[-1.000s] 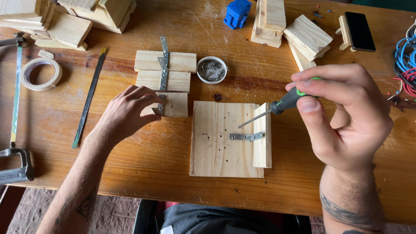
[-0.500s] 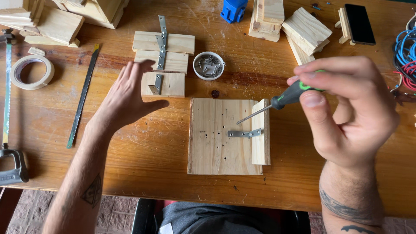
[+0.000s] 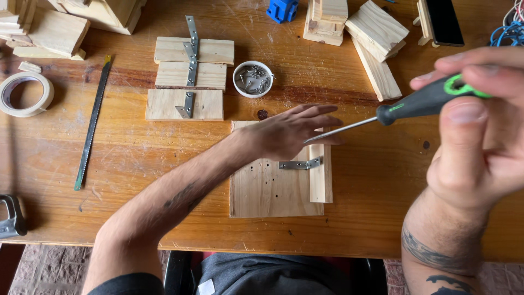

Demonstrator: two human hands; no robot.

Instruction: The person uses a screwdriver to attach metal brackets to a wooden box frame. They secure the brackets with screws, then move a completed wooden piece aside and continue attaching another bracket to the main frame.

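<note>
My left hand [image 3: 289,131] lies open, fingers stretched flat across the top edge of the square wooden board [image 3: 267,188], pressing it to the tabletop [image 3: 382,180]. My right hand [image 3: 480,142] is closed around the black-and-green handle of a screwdriver [image 3: 393,112], held up off the wood to the right. The screwdriver's long axis runs from my right hand leftward and slightly down, and its tip ends just under my left fingertips, above the narrow upright strip [image 3: 321,177] on the board's right edge. The metal bracket [image 3: 298,163] bridging board and strip lies just below that tip, its length running left to right. My left hand is the nearer of the two to the bracket. The small white dish of screws [image 3: 252,79] sits beyond the board, apart from both hands.
</note>
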